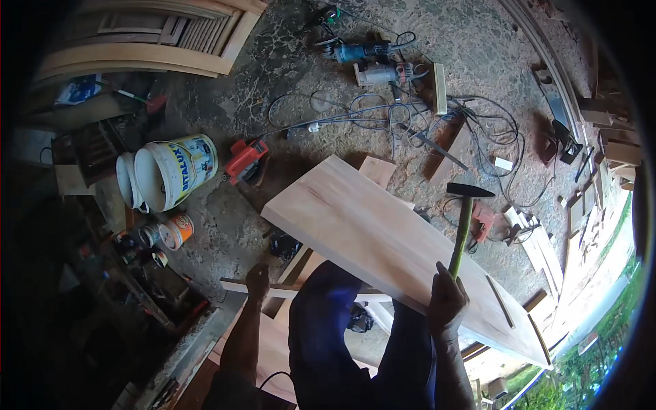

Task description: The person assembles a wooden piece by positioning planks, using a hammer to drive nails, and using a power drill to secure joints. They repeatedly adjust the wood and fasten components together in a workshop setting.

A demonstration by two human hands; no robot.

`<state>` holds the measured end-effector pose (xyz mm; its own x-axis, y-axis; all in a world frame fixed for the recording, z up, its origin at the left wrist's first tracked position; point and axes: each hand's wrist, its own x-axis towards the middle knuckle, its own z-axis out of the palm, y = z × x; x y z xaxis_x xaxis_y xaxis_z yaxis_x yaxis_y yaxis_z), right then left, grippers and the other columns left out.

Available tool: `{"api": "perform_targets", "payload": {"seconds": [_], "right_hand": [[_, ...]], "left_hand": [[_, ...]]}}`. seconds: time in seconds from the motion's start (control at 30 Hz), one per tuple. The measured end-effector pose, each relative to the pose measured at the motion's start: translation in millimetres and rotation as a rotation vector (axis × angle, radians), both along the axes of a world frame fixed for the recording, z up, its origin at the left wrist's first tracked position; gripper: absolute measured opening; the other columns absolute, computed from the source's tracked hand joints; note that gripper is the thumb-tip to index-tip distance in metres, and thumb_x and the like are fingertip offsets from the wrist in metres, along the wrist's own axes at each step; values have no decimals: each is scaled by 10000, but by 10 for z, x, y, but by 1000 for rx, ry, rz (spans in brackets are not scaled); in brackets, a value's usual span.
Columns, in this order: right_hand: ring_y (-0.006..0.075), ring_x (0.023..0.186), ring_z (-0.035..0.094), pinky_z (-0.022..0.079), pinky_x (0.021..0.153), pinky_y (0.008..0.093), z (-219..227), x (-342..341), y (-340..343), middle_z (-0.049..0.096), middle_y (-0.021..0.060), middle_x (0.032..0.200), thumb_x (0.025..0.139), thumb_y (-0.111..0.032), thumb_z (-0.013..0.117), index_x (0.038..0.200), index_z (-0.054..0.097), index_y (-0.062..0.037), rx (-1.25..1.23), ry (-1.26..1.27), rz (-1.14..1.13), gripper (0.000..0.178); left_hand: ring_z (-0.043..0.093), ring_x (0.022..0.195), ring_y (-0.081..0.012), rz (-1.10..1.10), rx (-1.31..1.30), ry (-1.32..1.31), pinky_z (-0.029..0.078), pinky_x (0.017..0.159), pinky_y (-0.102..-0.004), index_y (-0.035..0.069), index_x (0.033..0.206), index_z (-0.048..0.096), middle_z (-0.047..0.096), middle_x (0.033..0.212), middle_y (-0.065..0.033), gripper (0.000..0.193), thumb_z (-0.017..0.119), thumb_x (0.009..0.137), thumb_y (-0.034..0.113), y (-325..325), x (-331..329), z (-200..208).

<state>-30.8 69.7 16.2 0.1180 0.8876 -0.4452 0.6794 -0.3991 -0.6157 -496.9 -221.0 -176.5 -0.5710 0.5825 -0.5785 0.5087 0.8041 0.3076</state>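
My right hand is closed around the green handle of a hammer, its dark head pointing up and away from me. Below and beside it lies a broad wooden board, slanting across in front of my legs. A thin wood strip rests on the board's right part. To the left, my left hand is closed in a fist shape beside a wooden rail of a frame; what it holds, if anything, is hidden.
A white bucket and a smaller orange-white can stand on the left. Near the board sits a red power tool. Tangled cables, a blue angle grinder and wood offcuts lie across the dusty floor. A slatted wooden panel is at upper left.
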Motion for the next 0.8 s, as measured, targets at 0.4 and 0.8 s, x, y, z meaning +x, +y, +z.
{"api": "perform_targets", "payload": {"seconds": [0.4, 0.8], "right_hand": [[259, 622, 567, 433, 568, 388, -80, -21, -11, 570, 145, 719, 917, -51, 587, 1170, 662, -42, 124, 5, 31, 264], [141, 622, 593, 434, 453, 256, -340, 154, -166, 690, 153, 1041, 986, -159, 520, 1248, 609, -2, 115, -394, 89, 318]], "left_hand": [[644, 736, -141, 500, 282, -530, 523, 663, -289, 50, 1053, 609, 651, 869, -55, 207, 601, 947, 227, 2215, -15, 1015], [570, 518, -150, 547, -530, -329, 460, 425, -293, 46, 1118, 669, 627, 740, -104, 356, 433, 853, 16, 144, 37, -960]]}}
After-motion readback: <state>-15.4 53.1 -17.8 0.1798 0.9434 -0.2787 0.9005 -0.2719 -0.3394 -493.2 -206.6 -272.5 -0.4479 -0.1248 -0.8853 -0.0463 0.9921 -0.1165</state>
